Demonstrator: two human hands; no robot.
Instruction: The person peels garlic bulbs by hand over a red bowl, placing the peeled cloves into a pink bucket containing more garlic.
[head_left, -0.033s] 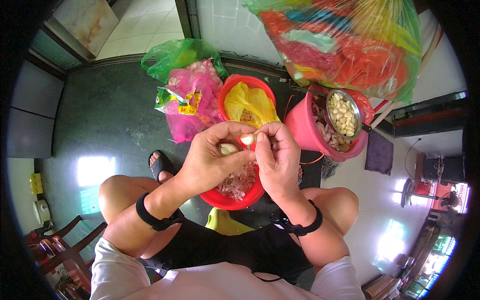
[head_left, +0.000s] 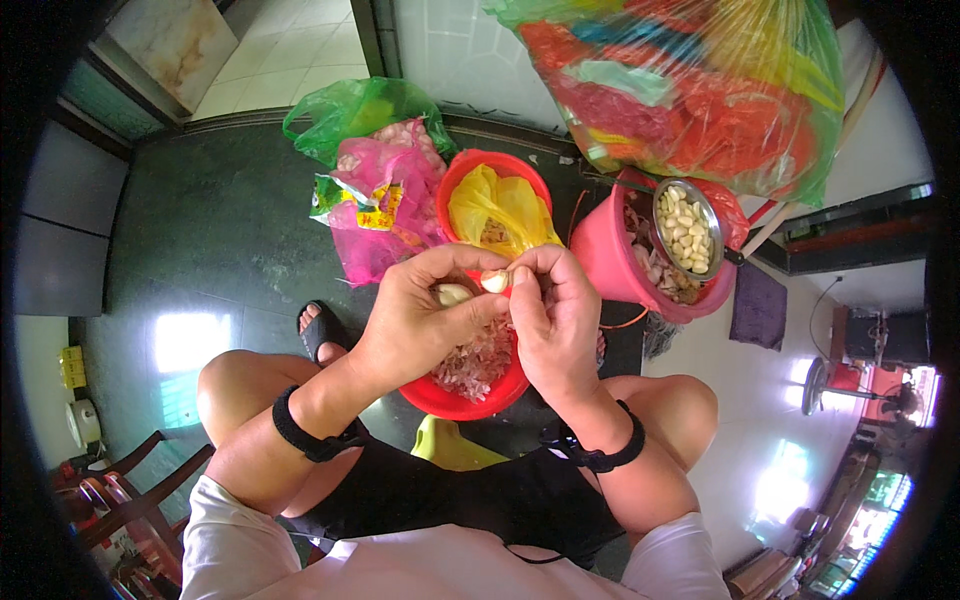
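While my left fingers (head_left: 450, 262) hold a small garlic clove (head_left: 494, 281) between thumb and forefinger, my right fingers (head_left: 531, 297), closed to a narrow pinch, meet its right end. It sits up between both hands, over the near red basin (head_left: 463, 410). I judge it light and firm, easily nicked by a nail and apt to turn slippery where bare; its plump sides are the place to hold, leaving the end free. Something pale, likely another clove (head_left: 452, 294), is tucked inside my left hand.

Just below, the basin holds loose papery skins (head_left: 472, 365), probably light enough to scatter. Beyond it stands a red tub (head_left: 515, 165) lined with a yellow plastic bag (head_left: 508, 200), pale bits (head_left: 494, 232) inside. To the right, a pink bucket (head_left: 602, 250) holds scraps (head_left: 650, 262), and a steel bowl (head_left: 716, 238) of peeled cloves (head_left: 686, 230) sits over its mouth. To the left, a pink net bag (head_left: 375, 245) lies on the dark floor (head_left: 220, 250), a green plastic bag (head_left: 365, 105) behind it. At the far upper right, a big see-through bag (head_left: 700, 110) bulges with coloured plastic.
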